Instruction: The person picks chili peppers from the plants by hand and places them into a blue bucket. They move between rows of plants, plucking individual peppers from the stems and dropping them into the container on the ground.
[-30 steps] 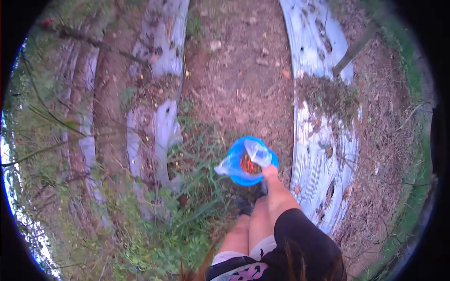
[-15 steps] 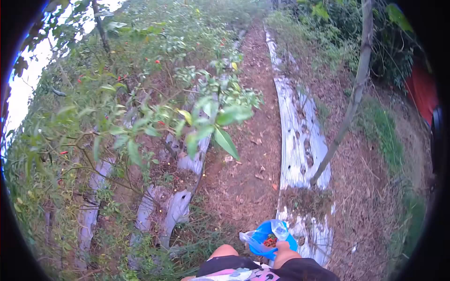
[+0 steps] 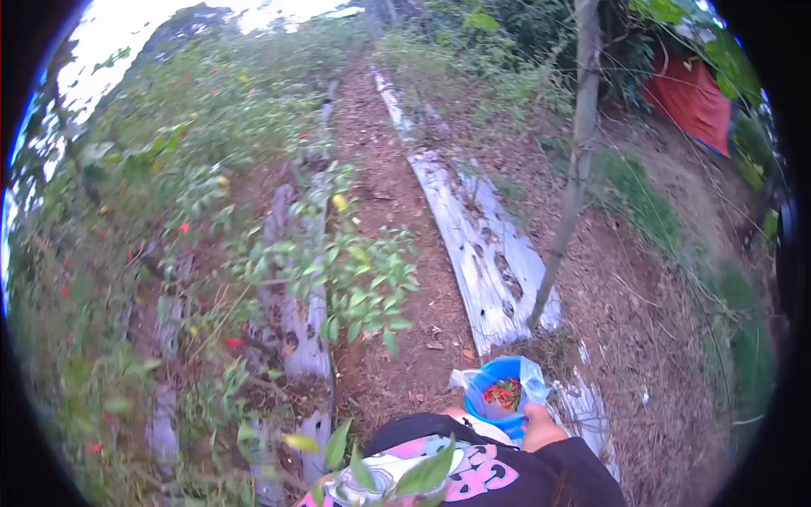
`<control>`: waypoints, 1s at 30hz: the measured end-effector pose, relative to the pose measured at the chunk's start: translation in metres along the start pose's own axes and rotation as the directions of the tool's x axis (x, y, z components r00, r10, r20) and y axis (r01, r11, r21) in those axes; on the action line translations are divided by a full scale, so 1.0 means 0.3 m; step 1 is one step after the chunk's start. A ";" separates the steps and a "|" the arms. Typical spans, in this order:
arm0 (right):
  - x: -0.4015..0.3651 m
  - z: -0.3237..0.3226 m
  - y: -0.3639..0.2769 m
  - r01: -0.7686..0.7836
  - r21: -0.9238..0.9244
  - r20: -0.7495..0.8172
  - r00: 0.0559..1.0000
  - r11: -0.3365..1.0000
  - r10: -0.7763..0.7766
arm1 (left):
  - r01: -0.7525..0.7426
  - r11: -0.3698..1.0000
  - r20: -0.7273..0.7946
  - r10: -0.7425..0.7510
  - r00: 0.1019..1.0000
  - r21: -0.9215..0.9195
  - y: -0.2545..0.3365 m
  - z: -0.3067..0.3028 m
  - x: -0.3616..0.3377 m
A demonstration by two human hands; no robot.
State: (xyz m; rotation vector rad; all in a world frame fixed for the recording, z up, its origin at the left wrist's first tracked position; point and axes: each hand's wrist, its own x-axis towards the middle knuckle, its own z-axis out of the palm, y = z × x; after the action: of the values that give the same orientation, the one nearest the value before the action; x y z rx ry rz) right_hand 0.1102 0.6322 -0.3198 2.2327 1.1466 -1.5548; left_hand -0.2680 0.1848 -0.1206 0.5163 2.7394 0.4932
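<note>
A blue bucket (image 3: 476,391) lined with a clear plastic bag (image 3: 532,378) is low in the view, just right of the middle. Red chili peppers (image 3: 503,395), with some green bits among them, lie inside it. My right hand (image 3: 538,416) is closed on the bucket's near right rim; its fingertips are partly hidden. I cannot see my left hand. Chili plants (image 3: 363,287) with several red fruits, such as one chili (image 3: 234,342), grow to my left, and some leaves hang close in front of my printed shirt (image 3: 456,469).
A dirt path (image 3: 380,177) runs ahead between beds covered with silvery plastic mulch (image 3: 481,245). A thin tree trunk (image 3: 579,160) leans on the right beside the mulch. Farther right are a grassy slope (image 3: 634,194) and a red-orange sheet (image 3: 693,101).
My view has swung right and upward. The bucket, still in my right hand, shows more of its chilies, and the leafy branch that was close in front has shifted away.
</note>
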 end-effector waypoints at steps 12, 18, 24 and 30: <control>0.175 0.283 -0.571 -0.103 -0.036 0.030 0.994 0.994 0.104 | -0.055 0.995 0.068 0.049 0.996 0.083 0.354 -0.050 0.587; 0.249 0.388 -0.995 0.045 -0.290 0.099 0.995 0.956 -0.017 | 0.120 0.991 -0.019 -0.119 0.993 0.059 0.472 -0.135 0.731; 0.410 0.495 -1.427 0.310 -0.425 0.182 0.949 0.850 -0.256 | 0.308 0.951 -0.072 -0.307 0.949 0.008 0.480 -0.148 0.809; 0.259 0.607 -1.986 0.175 0.110 0.051 0.982 0.978 -0.182 | 0.404 0.914 -0.052 -0.405 0.913 -0.036 0.438 -0.100 0.915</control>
State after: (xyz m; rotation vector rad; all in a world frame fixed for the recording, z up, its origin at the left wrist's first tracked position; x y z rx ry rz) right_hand -0.4142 0.9770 -0.3089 2.1809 1.3086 -1.7780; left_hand -0.4839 0.4009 -0.1073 -0.0813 2.7829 0.4372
